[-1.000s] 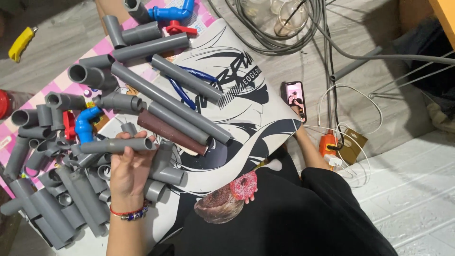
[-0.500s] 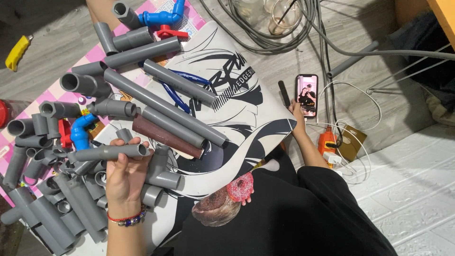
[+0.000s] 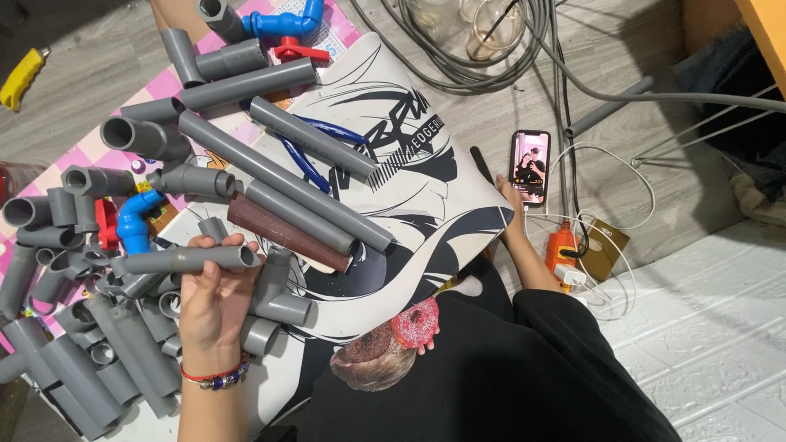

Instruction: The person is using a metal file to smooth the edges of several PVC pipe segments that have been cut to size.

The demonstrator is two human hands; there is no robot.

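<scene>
My left hand (image 3: 214, 303), with a beaded bracelet at the wrist, is shut on a short grey pipe (image 3: 188, 260) held level above a heap of grey pipes and fittings (image 3: 82, 344). Just right of it a grey tee fitting (image 3: 278, 299) lies on a white printed board (image 3: 426, 164). My right hand (image 3: 506, 195) reaches past the board's right edge and its fingers touch the lower end of a phone (image 3: 530, 166) with a lit screen. The board's edge hides most of that hand.
Long grey pipes (image 3: 278, 176), a brown pipe (image 3: 282, 232) and blue-handled pliers (image 3: 307, 160) lie on the board. A blue elbow (image 3: 133, 221), a blue valve (image 3: 282, 23) and a yellow knife (image 3: 20, 78) lie around it. Cables (image 3: 491, 57) and an orange plug block (image 3: 563, 245) are on the right.
The phone has shifted a little to the right, away from the board's edge, with my right hand at it. My left hand keeps the same grey pipe, almost unmoved.
</scene>
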